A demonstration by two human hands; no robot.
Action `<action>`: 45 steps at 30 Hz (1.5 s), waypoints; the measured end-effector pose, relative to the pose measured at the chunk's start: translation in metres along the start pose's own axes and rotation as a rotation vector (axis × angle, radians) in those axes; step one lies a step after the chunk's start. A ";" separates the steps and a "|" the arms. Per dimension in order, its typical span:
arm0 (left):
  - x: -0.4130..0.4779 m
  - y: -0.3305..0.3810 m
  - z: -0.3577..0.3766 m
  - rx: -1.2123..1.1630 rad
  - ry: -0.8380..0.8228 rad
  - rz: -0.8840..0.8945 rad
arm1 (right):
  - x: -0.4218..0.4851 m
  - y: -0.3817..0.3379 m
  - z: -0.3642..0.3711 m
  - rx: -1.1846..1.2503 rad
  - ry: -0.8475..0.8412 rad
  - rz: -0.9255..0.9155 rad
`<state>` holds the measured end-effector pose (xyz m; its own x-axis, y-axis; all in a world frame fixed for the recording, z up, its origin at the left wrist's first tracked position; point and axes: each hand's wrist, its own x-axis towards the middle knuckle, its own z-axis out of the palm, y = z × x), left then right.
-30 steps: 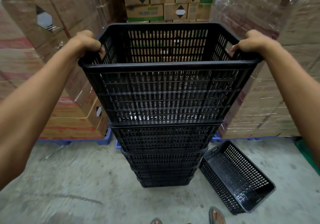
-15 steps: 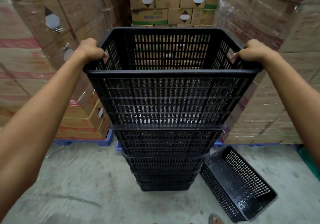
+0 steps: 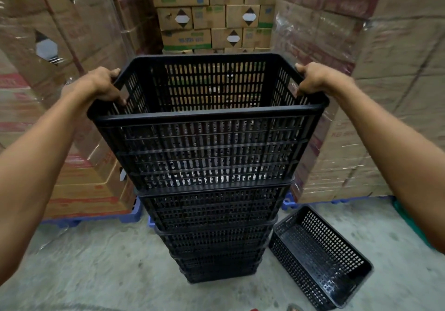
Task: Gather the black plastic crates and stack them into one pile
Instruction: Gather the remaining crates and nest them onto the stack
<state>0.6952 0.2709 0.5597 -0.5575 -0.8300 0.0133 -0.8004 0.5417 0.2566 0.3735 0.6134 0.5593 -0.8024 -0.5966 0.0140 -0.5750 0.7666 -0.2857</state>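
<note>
A tall pile of black slotted plastic crates [image 3: 212,233] stands on the concrete floor in front of me. The top crate [image 3: 207,151] sits nested in the one below. My left hand [image 3: 101,85] grips its left rim and my right hand [image 3: 313,79] grips its right rim, both arms stretched forward. One more black crate [image 3: 320,257] lies alone on the floor just right of the pile's base, open side up.
Shrink-wrapped stacks of cardboard boxes [image 3: 385,93] on blue pallets [image 3: 130,216] wall in the left and right sides. More cartons [image 3: 207,14] are stacked behind the pile. Bare concrete floor [image 3: 96,269] lies left of the pile. A foot shows at the bottom edge.
The top crate has sunk lower in view, settling further into the pile with both hands still on its rims. The loose crate has not moved.
</note>
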 end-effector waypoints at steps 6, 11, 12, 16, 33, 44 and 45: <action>-0.001 0.000 0.000 -0.010 -0.022 -0.021 | 0.002 0.000 0.002 -0.021 -0.030 -0.026; 0.004 0.001 0.006 -0.020 0.025 -0.012 | 0.005 0.001 0.001 -0.071 -0.042 -0.019; 0.005 0.003 0.007 -0.009 0.036 -0.005 | 0.007 0.001 0.001 -0.084 -0.038 -0.013; 0.003 0.005 0.012 0.112 0.109 0.040 | 0.013 0.001 0.004 -0.086 -0.031 0.028; 0.024 -0.010 0.033 0.174 0.014 0.283 | 0.034 0.014 0.027 -0.267 0.017 -0.181; 0.024 -0.008 0.031 0.295 0.002 0.258 | 0.033 0.014 0.025 -0.213 -0.056 -0.211; 0.022 -0.008 0.032 0.328 0.009 0.256 | 0.032 0.014 0.025 -0.217 -0.066 -0.198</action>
<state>0.6821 0.2522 0.5274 -0.7467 -0.6636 0.0453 -0.6649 0.7429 -0.0776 0.3441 0.5991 0.5321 -0.6632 -0.7483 -0.0150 -0.7458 0.6623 -0.0716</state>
